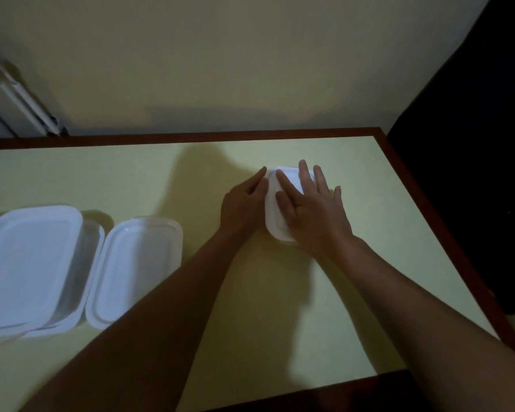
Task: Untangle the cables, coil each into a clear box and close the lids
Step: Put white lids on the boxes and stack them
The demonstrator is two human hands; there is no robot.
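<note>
Small box (272, 224) sits toward the counter's (339, 292) far right corner, its top under my right hand (312, 212), fingers (305, 173) spread flat, I judge to press it shut; my left hand (244, 203) braces its side, fingers straight together, so it cannot slide.

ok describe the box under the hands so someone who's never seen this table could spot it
On the yellow-green table, look toward the far right, away from the bigger boxes at the left edge. The small box sits there alone, the right hand flat on its white lid, the left hand against its side. It is clearly smaller than the others.
</note>
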